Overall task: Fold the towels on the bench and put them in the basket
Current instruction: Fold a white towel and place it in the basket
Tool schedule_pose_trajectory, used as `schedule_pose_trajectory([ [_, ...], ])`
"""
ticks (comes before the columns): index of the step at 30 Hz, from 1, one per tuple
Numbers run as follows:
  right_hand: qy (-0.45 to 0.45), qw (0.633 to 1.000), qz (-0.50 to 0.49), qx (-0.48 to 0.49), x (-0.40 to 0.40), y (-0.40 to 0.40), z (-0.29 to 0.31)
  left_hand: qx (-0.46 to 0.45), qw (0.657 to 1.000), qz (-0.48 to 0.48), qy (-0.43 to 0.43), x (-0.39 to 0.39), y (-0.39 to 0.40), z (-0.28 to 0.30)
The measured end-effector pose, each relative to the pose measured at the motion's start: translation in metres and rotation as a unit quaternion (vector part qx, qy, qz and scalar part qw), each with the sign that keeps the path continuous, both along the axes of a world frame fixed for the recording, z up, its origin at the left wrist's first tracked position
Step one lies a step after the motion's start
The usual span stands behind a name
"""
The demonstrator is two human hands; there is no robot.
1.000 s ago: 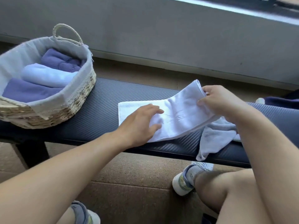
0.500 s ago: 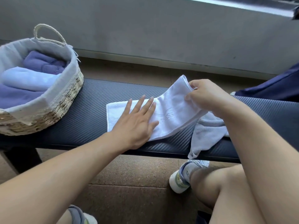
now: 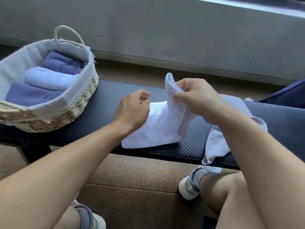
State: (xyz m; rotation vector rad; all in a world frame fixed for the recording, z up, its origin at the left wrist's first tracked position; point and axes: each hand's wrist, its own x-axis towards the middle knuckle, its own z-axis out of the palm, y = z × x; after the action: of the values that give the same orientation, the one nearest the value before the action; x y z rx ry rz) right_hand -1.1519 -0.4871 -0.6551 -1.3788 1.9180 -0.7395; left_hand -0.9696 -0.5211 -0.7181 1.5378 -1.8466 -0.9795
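A white towel (image 3: 163,126) lies on the dark bench (image 3: 102,103) in front of me. My right hand (image 3: 198,100) pinches its right end and holds that end raised above the bench. Over the towel's left part hovers my left hand (image 3: 133,111) with curled fingers; whether it holds the towel's edge is hidden. A second, pale grey towel (image 3: 214,142) lies crumpled under my right forearm and hangs over the bench's front edge. The woven basket (image 3: 82,95) stands on the bench's left end and holds folded purple and light blue towels.
A dark blue cloth (image 3: 288,95) lies at the bench's right end. Behind the bench runs a grey wall (image 3: 165,30). My knees and shoes (image 3: 189,185) are below the bench's front edge on the brown floor.
My left hand lifted off the towel, where it lay flat, and curled its fingers. My right hand carried the towel's right end up and to the left.
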Motion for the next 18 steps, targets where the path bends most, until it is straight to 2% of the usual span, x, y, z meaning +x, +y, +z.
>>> schedule_pose_trajectory([
  [2, 0.019, 0.999, 0.039, 0.014, 0.021, -0.002, -0.004, 0.1, 0.989, 0.073, 0.075, 0.022, -0.015, 0.009],
  [4, 0.057, 0.995, 0.077, 0.028, 0.042, -0.003, -0.009, 0.217, 0.964, 0.086, 0.127, 0.043, -0.019, 0.012],
  [6, 0.102, 0.988, 0.107, 0.034, 0.06, -0.004, -0.014, 0.278, 0.944, 0.08, 0.158, 0.056, -0.017, 0.012],
  [9, 0.143, 0.978, 0.144, 0.043, 0.085, -0.001, -0.019, 0.303, 0.933, 0.067, 0.182, 0.063, -0.016, 0.006],
  [14, 0.204, 0.962, 0.182, 0.03, 0.112, 0.004, -0.026, 0.292, 0.933, 0.063, 0.199, 0.064, -0.015, -0.001],
  [18, 0.167, 0.959, 0.223, 0.051, 0.121, 0.008, -0.029, 0.28, 0.936, 0.067, 0.204, 0.066, -0.014, 0.0],
])
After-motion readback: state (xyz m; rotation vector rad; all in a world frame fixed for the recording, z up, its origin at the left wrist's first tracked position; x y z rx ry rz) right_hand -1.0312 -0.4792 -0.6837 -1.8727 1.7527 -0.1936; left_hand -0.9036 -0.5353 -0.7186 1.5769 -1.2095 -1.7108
